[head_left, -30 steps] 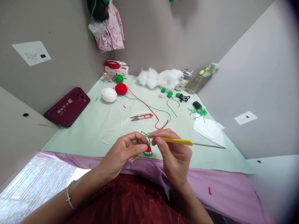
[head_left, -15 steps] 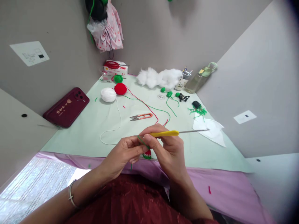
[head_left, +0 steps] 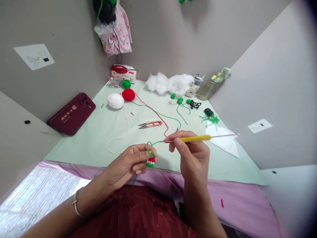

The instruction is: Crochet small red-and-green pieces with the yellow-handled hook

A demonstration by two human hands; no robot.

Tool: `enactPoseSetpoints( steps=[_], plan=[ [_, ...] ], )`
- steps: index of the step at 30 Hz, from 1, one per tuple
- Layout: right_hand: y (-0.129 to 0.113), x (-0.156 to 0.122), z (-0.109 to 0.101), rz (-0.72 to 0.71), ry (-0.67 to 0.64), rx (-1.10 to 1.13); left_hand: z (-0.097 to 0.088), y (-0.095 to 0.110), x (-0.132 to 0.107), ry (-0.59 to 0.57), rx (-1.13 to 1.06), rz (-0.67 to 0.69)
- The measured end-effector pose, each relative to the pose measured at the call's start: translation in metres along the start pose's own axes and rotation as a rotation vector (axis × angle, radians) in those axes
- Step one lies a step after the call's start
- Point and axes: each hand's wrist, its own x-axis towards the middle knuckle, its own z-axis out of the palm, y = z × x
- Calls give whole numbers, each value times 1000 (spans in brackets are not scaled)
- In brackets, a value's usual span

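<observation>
A small crocheted piece point(head_left: 151, 160) — red, white-banded — is held green edge down, green yarn point(head_left: 147, 147) looping above and stretching to a near-level, yellow-handled hook point(head_left: 196, 138).

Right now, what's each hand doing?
Left hand: closed, pinching the small red, white and green crochet piece.
Right hand: closed around the yellow-handled hook.

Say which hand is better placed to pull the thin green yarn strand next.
Right, I'd judge: the right hand holds the yellow-handled metal crochet hook, and the thin green yarn strand appears to reach its tip. The left hand is occupied pinching the small red, white and green crocheted piece.
</observation>
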Motion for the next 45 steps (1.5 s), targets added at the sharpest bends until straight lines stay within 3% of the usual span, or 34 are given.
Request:
enactPoseSetpoints(
  steps=[9, 30, 45],
  plan=[
    [-4, -13, -2, -58, -144, 22, 2, 0, 1, 34, 3, -13],
    [-6, -14, -3, -56, -163, -52, 2, 0, -1, 73, 46, -2],
    [0, -23, 7, -235, -118, -209, 2, 0, -1, 133, 96, 101]
  ],
)
